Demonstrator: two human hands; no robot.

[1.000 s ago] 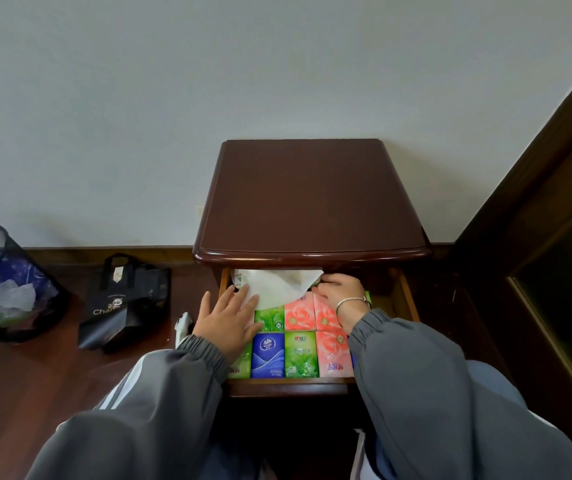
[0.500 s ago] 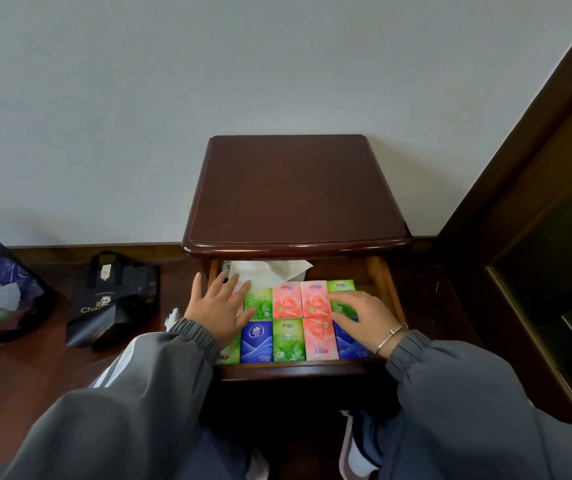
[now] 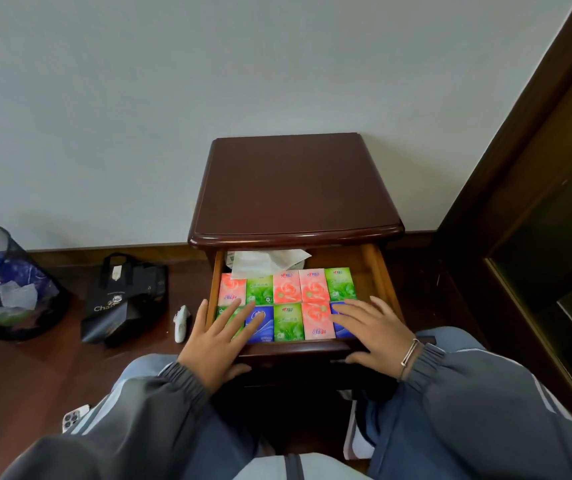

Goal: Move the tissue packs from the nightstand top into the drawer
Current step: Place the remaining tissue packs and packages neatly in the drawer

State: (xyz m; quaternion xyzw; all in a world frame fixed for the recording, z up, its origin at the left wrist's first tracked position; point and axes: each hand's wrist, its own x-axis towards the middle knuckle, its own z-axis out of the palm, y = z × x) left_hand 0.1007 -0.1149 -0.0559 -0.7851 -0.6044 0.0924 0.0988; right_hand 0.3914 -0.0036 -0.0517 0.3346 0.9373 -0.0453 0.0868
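The dark wooden nightstand top (image 3: pixel 295 188) is bare. Below it the drawer (image 3: pixel 378 271) stands pulled out. Several pink, green and blue tissue packs (image 3: pixel 288 304) lie flat in two rows inside it, with a white loose tissue (image 3: pixel 267 263) at the back. My left hand (image 3: pixel 220 339) rests with straight fingers on the front left packs, thumb at the drawer front. My right hand (image 3: pixel 376 332) lies flat on the front right blue pack, its thumb under the drawer's front edge.
A black mesh bin (image 3: pixel 4 285) with rubbish stands at the far left, a black bag (image 3: pixel 125 296) beside it, a small white object (image 3: pixel 181 322) on the floor by the drawer. A phone (image 3: pixel 75 417) lies at my left knee. A dark wooden frame (image 3: pixel 519 202) rises on the right.
Both hands have slid back toward the drawer's front edge; the right came from the back of the drawer. More of the packs show now.
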